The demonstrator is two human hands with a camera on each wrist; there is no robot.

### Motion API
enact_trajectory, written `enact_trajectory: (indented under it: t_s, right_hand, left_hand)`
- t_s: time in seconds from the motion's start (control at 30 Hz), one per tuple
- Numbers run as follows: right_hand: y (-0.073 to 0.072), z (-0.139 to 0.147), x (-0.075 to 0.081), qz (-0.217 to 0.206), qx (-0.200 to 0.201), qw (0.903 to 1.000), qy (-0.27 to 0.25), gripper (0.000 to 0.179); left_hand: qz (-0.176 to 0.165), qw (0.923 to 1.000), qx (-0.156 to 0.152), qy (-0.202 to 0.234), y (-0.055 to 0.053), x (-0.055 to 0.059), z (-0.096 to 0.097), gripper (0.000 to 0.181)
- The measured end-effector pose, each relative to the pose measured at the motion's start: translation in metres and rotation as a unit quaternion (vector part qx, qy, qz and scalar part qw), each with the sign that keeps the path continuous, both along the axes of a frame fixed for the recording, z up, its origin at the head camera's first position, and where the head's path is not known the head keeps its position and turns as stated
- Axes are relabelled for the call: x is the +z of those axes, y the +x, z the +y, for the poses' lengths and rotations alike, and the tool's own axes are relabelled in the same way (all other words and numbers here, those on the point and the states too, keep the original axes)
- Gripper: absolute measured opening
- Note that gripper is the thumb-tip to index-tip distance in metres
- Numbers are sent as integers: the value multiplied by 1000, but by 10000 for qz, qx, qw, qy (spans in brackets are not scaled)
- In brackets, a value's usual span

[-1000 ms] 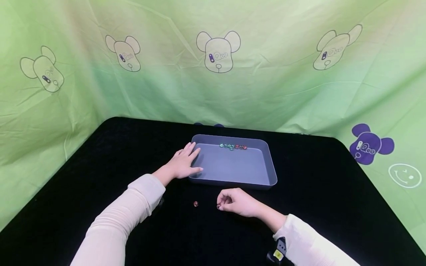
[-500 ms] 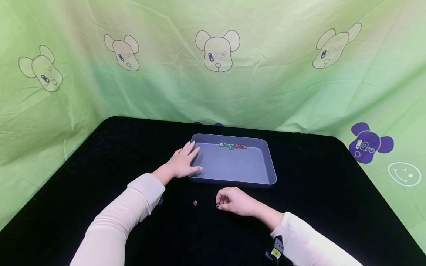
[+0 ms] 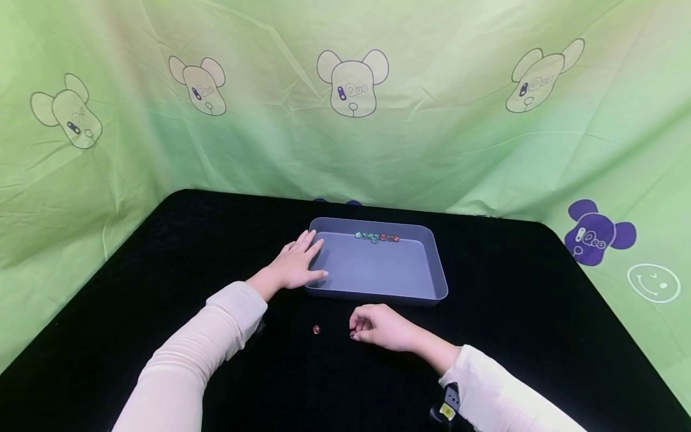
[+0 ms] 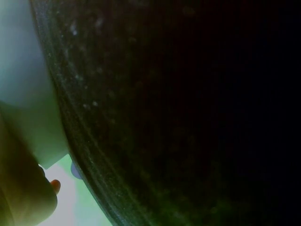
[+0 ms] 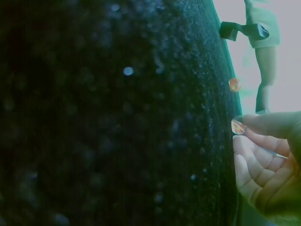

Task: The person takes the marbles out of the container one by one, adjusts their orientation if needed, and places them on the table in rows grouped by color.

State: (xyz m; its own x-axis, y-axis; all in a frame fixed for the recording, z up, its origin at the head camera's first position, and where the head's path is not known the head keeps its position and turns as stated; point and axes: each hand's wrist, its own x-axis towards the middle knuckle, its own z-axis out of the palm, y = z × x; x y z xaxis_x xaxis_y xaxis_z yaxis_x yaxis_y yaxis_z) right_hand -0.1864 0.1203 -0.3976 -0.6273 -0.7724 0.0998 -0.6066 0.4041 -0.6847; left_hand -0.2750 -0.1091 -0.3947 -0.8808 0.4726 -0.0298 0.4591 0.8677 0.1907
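Note:
My right hand is low over the black cloth in front of the tray. In the right wrist view its thumb and forefinger pinch a striped orange-red glass marble, while the other fingers curl beneath. A second red marble lies on the cloth to the left of that hand. My left hand rests with spread fingers over the left rim of the grey rectangular tray. Inside the tray, along its far wall, several green marbles sit in a row with red marbles to their right.
Black cloth covers the table. A green printed curtain hangs behind it and at both sides. A dark wrist device with a yellow label is strapped at my right sleeve. Dark cloth fills most of the left wrist view.

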Motion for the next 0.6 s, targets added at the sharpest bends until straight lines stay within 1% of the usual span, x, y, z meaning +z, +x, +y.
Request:
enact_trajectory:
  t_s: [0.1, 0.13, 0.23, 0.43, 0.6]
  right_hand:
    - [0, 0, -1, -137, -114, 9998, 31, 5]
    - [0, 0, -1, -283, -222, 9993, 94, 5]
    - [1, 0, 1, -412, -379, 9982, 210, 7]
    - [2, 1, 8, -582, -515, 9968, 206, 10]
    - [0, 4, 10, -616, -592, 9962, 148, 11]
  left_hand:
    - [-35, 10000, 15, -7, 0, 0, 0, 75]
    - [-47, 10000, 14, -5, 0, 0, 0, 75]
    - [-60, 10000, 15, 3, 0, 0, 0, 75]
    - [-10, 10000, -2, 30, 1, 1, 0, 75]
    - [-3, 10000, -6, 6, 0, 1, 0, 75]
